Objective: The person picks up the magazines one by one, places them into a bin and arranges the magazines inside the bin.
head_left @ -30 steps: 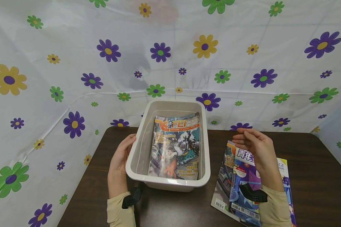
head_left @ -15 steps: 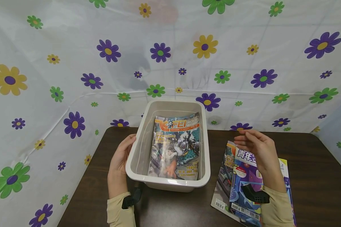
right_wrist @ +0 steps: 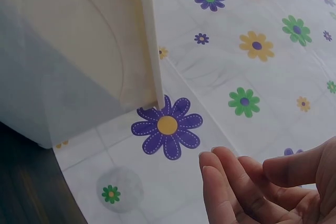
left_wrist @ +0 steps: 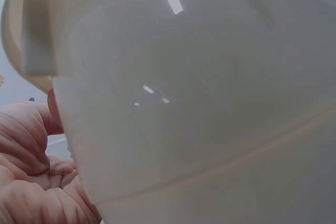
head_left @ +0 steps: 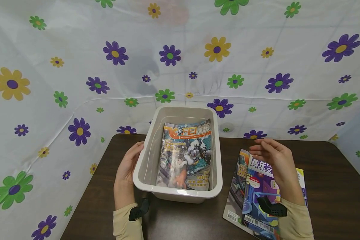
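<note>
My left hand (head_left: 128, 166) touches the outer left side of a light grey plastic bin (head_left: 177, 194), its fingertips right under the rim. No finger of it shows inside the bin; the left wrist view has the hand (left_wrist: 37, 166) against the outer wall. A comic magazine (head_left: 186, 156) with a panda logo lies face up in the bin. Right of the bin, my right hand (head_left: 274, 160) hovers over several overlapping magazines (head_left: 258, 200), fingers loosely bent and holding nothing. The right wrist view also shows this hand (right_wrist: 262, 187) apart from the bin.
Bin and magazines rest on a dark brown wooden table (head_left: 333, 186). A white curtain (head_left: 180, 80) printed with flowers hangs along the table's back edge and left side. Each wrist carries a black camera mount.
My right hand has drifted slightly right and down above the magazines. The left hand, the bin and the magazines have stayed in place.
</note>
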